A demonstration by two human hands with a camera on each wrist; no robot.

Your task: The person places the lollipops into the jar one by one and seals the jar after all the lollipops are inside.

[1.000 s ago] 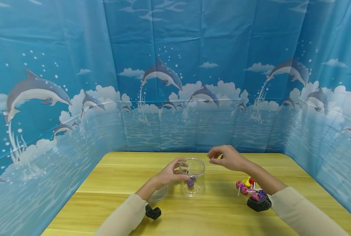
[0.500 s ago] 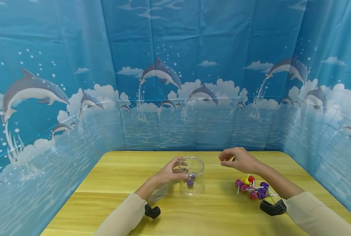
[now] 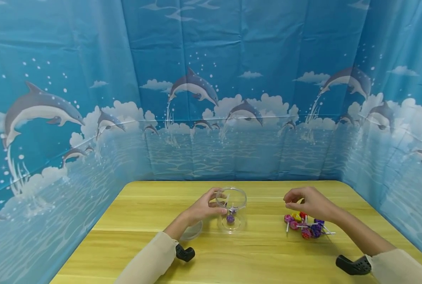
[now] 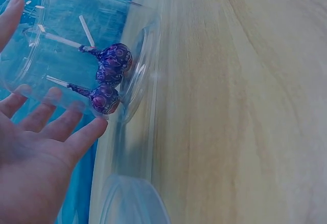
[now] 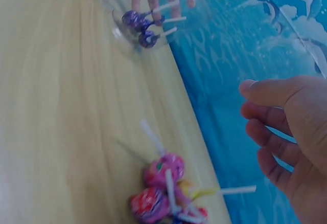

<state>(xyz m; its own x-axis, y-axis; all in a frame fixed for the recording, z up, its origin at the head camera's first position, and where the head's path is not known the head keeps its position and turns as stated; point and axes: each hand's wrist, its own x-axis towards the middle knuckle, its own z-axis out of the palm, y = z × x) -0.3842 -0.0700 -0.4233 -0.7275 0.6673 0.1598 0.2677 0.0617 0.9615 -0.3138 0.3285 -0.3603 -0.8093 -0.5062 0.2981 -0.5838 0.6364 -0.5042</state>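
Observation:
A clear round jar (image 3: 242, 213) stands mouth up on the table. My left hand (image 3: 204, 208) holds it from the left, with fingers along the far side and the thumb at the near side. Inside lie purple-wrapped lollipops (image 4: 104, 98), three by the right wrist view, their white sticks leaning up. My right hand (image 3: 311, 202) hangs in the air right of the jar, just above a pile of lollipops (image 3: 305, 232) in red, pink, yellow and purple wrappers. Its fingers are loosely bent, and nothing shows between them in the right wrist view.
A clear round lid (image 3: 192, 232) lies left of the jar, partly behind the left wrist. The wood-patterned table (image 3: 253, 256) ends at a blue dolphin-print curtain (image 3: 211, 157) at the back and sides.
My right hand has moved right and slightly down, from beside the jar's rim to over the lollipop pile. The left hand stays on the jar, which has hardly shifted.

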